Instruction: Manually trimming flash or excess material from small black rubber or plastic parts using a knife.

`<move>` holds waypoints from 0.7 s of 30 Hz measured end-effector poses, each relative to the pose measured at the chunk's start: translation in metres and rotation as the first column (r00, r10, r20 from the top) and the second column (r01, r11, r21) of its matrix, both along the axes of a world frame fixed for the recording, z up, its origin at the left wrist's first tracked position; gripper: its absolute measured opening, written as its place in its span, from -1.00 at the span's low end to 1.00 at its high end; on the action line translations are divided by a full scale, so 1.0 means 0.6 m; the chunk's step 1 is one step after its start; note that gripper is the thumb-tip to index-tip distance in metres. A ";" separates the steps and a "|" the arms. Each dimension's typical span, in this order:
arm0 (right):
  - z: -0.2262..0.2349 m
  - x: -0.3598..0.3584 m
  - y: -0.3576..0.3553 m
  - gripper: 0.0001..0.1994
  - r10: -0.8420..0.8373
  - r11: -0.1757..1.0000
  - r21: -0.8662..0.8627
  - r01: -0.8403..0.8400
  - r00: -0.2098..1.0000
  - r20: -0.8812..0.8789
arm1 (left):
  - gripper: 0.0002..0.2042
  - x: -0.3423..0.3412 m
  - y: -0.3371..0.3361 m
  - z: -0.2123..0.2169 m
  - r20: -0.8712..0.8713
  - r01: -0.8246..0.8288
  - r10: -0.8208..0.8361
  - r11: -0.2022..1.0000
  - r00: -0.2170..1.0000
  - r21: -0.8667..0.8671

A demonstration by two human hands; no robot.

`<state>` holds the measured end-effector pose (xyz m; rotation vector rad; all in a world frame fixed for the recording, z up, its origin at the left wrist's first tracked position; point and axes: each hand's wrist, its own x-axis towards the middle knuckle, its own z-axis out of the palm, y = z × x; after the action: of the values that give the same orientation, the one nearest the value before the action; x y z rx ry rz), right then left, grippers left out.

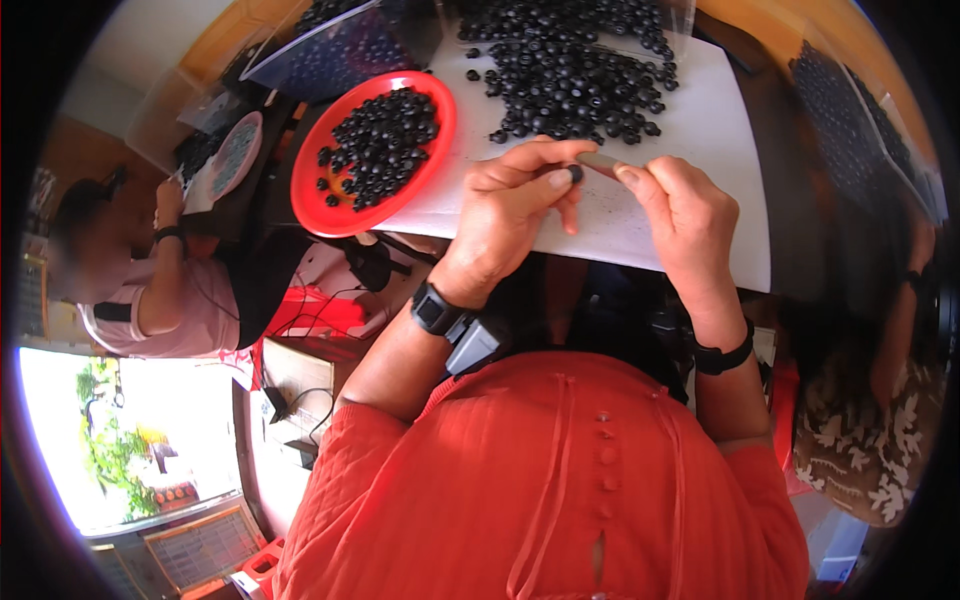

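Observation:
Between the thumb and fingers of my left hand (505, 205) is a small black round piece (575, 173). My right hand (685, 205) is closed on a thin greyish flat blade (598, 160), and its tip reaches the fingers of my left hand just above the piece. Both hands are over the near edge of a white work surface (715, 150). Beyond them lies a loose heap of similar black round pieces (575, 85), some with a hole or ring visible. A red plate (447, 120) to the left holds more of them.
A clear bin (340, 50) of black pieces stands behind the plate. Another clear bin (860, 110) is at the far right. One person (165, 270) sits at the left near a pink plate (256, 165); another person's arm (900, 310) shows at the right. A cardboard box (298, 385) stands low left.

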<state>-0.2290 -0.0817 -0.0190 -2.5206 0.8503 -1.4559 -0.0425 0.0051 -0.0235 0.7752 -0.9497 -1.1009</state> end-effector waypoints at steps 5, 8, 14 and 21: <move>0.004 -0.010 0.002 -0.74 0.012 0.981 0.191 -0.039 0.989 0.144 | -0.71 -0.008 0.016 0.026 -0.002 -0.055 0.055 0.998 0.998 0.026; 0.005 -0.015 0.004 -0.78 0.069 0.972 0.202 -0.119 0.969 0.238 | -0.73 0.017 0.045 0.074 0.348 -0.345 0.375 0.927 0.859 -0.147; 0.006 -0.015 0.003 -0.77 0.099 0.968 0.194 -0.158 0.954 0.284 | -0.78 0.192 0.071 0.130 0.714 -0.621 0.603 0.724 0.357 -0.301; -0.005 -0.015 -0.003 -0.74 0.105 0.967 0.190 -0.169 0.947 0.305 | -0.81 0.117 0.053 0.078 0.842 -0.414 0.504 0.820 0.192 -0.396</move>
<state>-0.2379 -0.0836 -0.0218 -2.0961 0.7199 -1.5478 0.0274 0.0372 0.0233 1.5861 -1.5470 0.0868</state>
